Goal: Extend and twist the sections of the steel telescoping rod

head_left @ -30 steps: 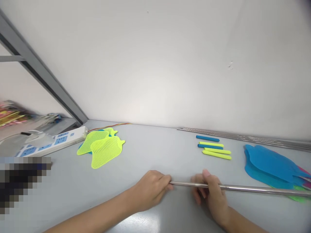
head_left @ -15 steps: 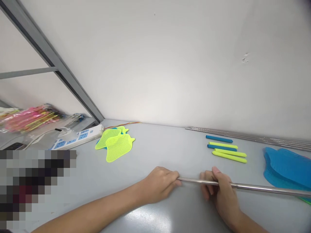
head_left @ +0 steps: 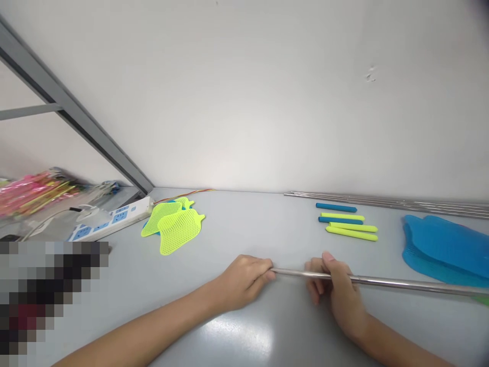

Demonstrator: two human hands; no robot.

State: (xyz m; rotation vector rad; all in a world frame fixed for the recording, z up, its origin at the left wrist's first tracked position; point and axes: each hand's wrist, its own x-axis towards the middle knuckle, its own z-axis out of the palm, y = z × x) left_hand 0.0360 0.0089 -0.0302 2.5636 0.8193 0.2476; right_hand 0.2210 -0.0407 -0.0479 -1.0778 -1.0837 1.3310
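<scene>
Nearest, both forearms reached in from the lower edge over the grey table [head_left: 244,336]. Between the hands lay a thin metal rod [head_left: 401,283], stretched level just above the tabletop and running off past the right edge. The left hand [head_left: 246,279] was curled at the rod's left end, its fingertips pinched on the tip. The right hand [head_left: 336,288] was closed round the rod a little way along, thumb on top and fingers wrapped beneath. The two hands sat near each other but not touching, a short bare stretch of rod between them.

Further back on the right lay a stack of blue swatter heads [head_left: 446,250], the rod passing in front of it. Beyond the right hand, several short sleeves [head_left: 349,227], yellow and blue, lay side by side. Behind those, a bundle of long metal rods [head_left: 401,203] ran along the foot of the white wall [head_left: 267,102].

On the left, well apart from the hands, yellow mesh swatter heads [head_left: 178,229] lay overlapped on the table. Just beyond them sat a white power strip [head_left: 114,220] with blue sockets, and a thin coloured wire [head_left: 191,192] trailed by the wall. At the far left, a heap of pink and yellow packets [head_left: 34,186] was blurred, under a slanting grey metal frame [head_left: 76,114].
</scene>
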